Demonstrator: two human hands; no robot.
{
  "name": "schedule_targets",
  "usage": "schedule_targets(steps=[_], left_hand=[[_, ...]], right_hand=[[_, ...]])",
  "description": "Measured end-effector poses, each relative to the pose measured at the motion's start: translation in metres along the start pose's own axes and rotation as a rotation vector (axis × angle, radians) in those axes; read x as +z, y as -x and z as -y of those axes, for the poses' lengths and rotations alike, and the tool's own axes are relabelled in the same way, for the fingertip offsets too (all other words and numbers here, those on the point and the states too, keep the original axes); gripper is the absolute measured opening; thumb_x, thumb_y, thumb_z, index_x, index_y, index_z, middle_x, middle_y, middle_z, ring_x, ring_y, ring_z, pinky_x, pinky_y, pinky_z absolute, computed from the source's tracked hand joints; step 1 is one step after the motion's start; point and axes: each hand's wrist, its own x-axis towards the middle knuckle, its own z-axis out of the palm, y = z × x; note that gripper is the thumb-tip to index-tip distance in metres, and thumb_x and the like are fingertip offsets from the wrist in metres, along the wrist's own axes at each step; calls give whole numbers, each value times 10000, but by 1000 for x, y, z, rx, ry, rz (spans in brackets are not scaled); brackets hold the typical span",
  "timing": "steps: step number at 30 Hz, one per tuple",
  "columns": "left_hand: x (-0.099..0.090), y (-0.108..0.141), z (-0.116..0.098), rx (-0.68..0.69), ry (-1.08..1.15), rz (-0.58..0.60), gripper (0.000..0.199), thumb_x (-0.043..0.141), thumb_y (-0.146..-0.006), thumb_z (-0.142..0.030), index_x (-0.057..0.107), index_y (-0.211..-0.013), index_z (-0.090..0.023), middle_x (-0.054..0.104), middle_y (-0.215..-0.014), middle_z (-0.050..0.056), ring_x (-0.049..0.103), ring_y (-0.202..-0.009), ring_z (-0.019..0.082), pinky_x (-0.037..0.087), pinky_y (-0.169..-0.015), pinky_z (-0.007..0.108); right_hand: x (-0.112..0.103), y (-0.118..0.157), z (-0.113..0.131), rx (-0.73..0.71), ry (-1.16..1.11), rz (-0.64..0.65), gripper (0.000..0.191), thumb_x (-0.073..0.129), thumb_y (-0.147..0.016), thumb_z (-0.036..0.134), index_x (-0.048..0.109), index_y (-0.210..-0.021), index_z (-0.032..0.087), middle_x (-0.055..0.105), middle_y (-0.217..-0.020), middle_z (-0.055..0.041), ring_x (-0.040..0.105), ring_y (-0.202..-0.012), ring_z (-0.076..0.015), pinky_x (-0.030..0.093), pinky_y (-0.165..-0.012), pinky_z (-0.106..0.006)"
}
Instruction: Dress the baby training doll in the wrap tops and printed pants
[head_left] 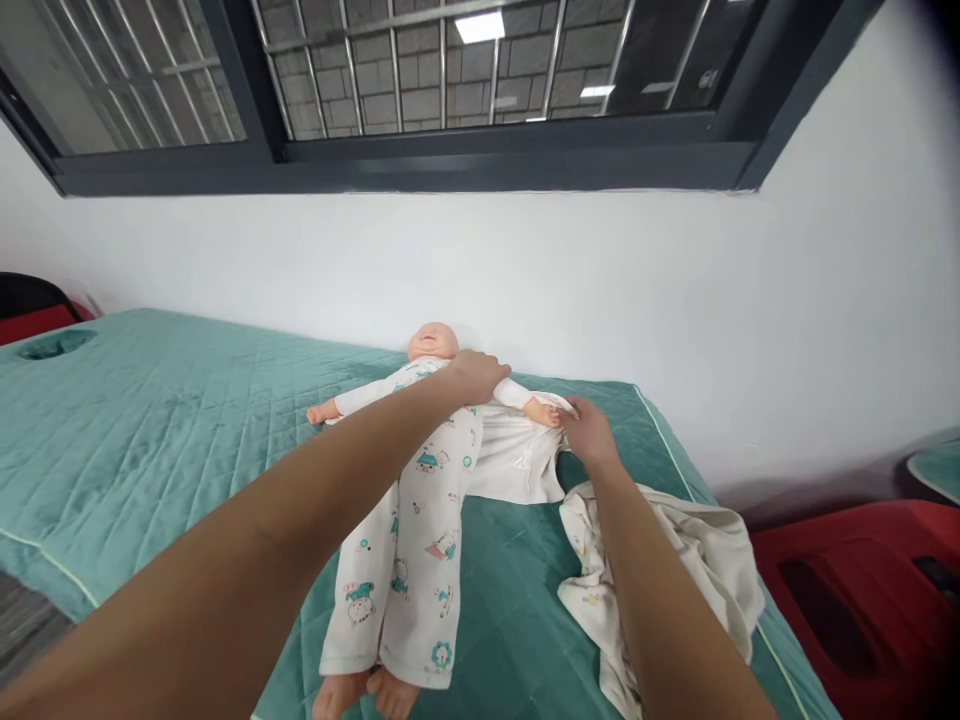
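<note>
A baby doll (433,340) lies on its back, head toward the wall, in white printed pajamas (424,560). Its arms are spread and its bare feet point toward me. My left hand (480,376) reaches across the doll's chest, with its fingers curled at the upper arm on the right side; the fingertips are partly hidden. A plain white garment (517,460) is spread beside the doll, partly under that arm. With my right hand (589,430) I pinch the garment's edge, close to the doll's hand (541,411).
A crumpled cream cloth (705,550) lies by my right forearm. Everything rests on a green quilted bed cover (187,420) against a white wall below a barred window (450,80). A red plastic object (870,590) stands beyond the bed's right edge.
</note>
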Motion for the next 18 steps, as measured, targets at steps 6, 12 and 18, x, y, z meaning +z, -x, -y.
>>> schedule_targets(steps=[6,12,18], left_hand=[[6,2,-12,14,28,-2,367,528,-838,-201,544,-1205,-196,655,-1116,118,641,-944,262,490,-820,379],[18,-4,-24,-17,64,-2,386,577,-839,-228,545,-1220,-172,645,-1157,141,621,-1034,287,479,-884,410],[12,33,-30,-82,128,-104,349,522,-906,-315,554,-1213,-150,592,-1280,154,546,-1186,302,450,-974,446]], right_hand=[[0,-4,-13,72,-410,-38,344,470,-777,298,623,-1035,130,729,-1052,-140,696,-918,-223,558,-749,-313],[-2,-1,-4,54,-583,-80,370,467,-646,181,592,-991,139,703,-1121,-166,689,-1002,-229,556,-844,-354],[-1,8,12,-83,-581,-27,319,521,-685,199,614,-987,152,688,-1157,-136,643,-1096,-225,479,-992,-384]])
